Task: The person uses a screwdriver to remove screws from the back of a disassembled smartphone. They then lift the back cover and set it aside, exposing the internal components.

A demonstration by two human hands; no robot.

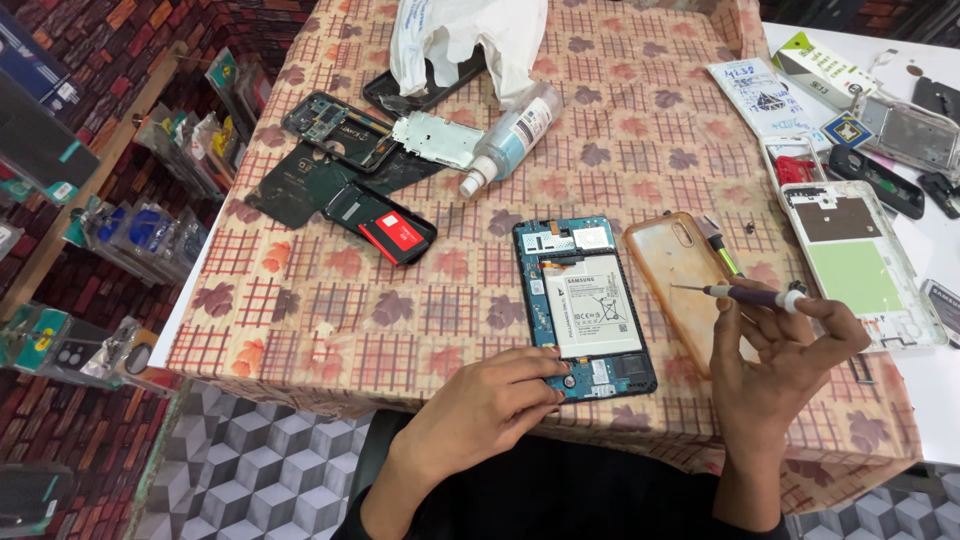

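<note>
Pressing opened tablet [583, 305] btm edge, left hand [490, 405] flat, fingertips partly hidden; right hand [790, 350] pinching screwdriver [745, 294].

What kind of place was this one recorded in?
Probably a phone repair stall: an opened device under the left hand, a screwdriver in the right hand, and packaged accessories hanging beside the table.

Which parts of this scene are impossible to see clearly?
Head view:
- Bottom-left corner of the opened phone: covered by left hand.
- Screwdriver handle end: hidden inside right hand.
- Loose screws: too small.
- White table: cut off by right edge.
</note>
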